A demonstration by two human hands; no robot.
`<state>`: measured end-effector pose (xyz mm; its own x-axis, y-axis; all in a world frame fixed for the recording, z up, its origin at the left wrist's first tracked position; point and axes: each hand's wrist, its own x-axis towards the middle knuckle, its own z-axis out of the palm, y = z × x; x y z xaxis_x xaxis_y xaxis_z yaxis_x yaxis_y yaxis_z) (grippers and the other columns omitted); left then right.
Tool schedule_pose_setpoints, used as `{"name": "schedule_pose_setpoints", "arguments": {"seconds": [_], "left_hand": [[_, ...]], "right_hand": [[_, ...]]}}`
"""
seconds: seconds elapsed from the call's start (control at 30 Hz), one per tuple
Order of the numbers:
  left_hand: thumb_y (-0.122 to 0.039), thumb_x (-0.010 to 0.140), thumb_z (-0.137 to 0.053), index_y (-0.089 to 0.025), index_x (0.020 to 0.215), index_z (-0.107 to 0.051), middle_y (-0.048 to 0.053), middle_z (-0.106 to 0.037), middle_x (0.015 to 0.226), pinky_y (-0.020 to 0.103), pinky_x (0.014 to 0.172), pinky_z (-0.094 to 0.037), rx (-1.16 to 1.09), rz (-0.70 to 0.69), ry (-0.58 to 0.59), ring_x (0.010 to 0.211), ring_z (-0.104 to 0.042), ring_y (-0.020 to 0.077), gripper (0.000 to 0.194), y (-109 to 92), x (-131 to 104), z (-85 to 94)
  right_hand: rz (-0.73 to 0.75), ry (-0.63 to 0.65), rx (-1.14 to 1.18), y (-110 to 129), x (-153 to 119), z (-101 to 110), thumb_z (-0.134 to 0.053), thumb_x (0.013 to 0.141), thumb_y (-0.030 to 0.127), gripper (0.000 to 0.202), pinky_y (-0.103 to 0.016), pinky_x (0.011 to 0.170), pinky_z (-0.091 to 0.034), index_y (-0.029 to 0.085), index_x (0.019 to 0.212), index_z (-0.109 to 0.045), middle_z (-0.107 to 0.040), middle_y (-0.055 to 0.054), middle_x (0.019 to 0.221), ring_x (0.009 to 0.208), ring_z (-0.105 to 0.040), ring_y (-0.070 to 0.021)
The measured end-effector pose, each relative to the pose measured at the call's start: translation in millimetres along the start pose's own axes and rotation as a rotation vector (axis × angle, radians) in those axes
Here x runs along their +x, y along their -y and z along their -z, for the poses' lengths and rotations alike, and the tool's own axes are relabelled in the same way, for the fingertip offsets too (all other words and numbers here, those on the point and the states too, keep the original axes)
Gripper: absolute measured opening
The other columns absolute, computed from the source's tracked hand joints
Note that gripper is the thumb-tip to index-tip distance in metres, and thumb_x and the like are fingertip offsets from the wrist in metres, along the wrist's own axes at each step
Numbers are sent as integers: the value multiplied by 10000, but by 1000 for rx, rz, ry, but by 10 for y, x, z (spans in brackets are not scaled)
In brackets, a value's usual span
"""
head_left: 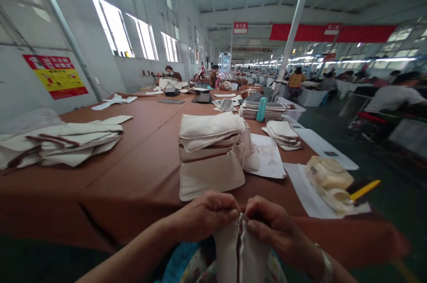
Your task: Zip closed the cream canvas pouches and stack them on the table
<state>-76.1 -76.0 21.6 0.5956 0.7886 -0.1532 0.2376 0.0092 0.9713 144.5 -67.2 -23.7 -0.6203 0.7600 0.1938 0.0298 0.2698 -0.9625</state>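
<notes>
A cream fabric piece [255, 254] with a dark brown line down its middle hangs upright at the bottom centre, in front of the table's edge. My left hand [210, 212] pinches its top edge just left of the line. Fingers bent, my right hand [271, 225] grips the same edge on the right side, and the fingertips of both hands nearly meet. Directly beyond them on the brown-covered table lies a stack of cream sewn pieces [211, 176]. The lower end of the held piece runs out of the picture.
Cream pieces [83, 140] lie at the left of the table [140, 154]. On the right are a small cream pile [283, 134], a turquoise bottle [262, 109], white sheets, and a container [328, 171] beside a yellow-handled tool [365, 190]. People sit farther back.
</notes>
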Motion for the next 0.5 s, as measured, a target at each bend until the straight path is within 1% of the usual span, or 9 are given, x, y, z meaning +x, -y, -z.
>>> {"name": "schedule_pose_setpoints", "arguments": {"seconds": [0.07,0.13,0.2,0.27,0.4,0.5], "left_hand": [[-546,870,-559,-121,860,-613,-2,-499,736,208,624,-338,-23,19,15,668,-394,118,429,38,49,17],[-548,859,-577,-125,852,-612,-3,-508,745,205,629,-338,-65,27,22,673,-401,117,424,69,89,28],[-547,856,-583,-124,858,-614,-3,-516,752,205,632,-337,-118,38,39,674,-403,114,424,89,125,41],[-559,854,-583,-121,864,-609,-11,-506,734,202,612,-322,-138,58,54,653,-387,106,439,91,159,64],[-581,809,-634,-116,834,-598,-26,-485,694,196,562,-282,-108,90,81,622,-362,96,467,66,221,120],[-570,804,-643,-113,810,-594,-34,-444,666,201,544,-255,-157,88,78,601,-325,90,460,74,257,147]], "right_hand": [[43,-62,-153,-8,-7,-12,-533,944,352,176,-254,625,-373,193,871,-554,-507,-1,766,685,-460,-143],[92,-93,-271,-25,-7,-35,-509,953,307,147,-261,629,-377,198,869,-558,-528,-6,764,677,-492,-145],[109,-99,-303,-38,-1,-54,-477,963,284,156,-262,635,-379,200,862,-561,-537,-9,769,681,-507,-145],[49,-110,-228,-38,18,-61,-455,971,306,196,-258,620,-372,200,836,-550,-519,0,742,670,-485,-144],[-115,-125,27,-12,94,-49,-451,960,400,274,-245,565,-326,197,781,-496,-429,28,678,628,-378,-132],[-142,-126,72,-7,146,-38,-461,948,446,310,-242,553,-300,192,775,-495,-403,33,670,615,-339,-126]]}}
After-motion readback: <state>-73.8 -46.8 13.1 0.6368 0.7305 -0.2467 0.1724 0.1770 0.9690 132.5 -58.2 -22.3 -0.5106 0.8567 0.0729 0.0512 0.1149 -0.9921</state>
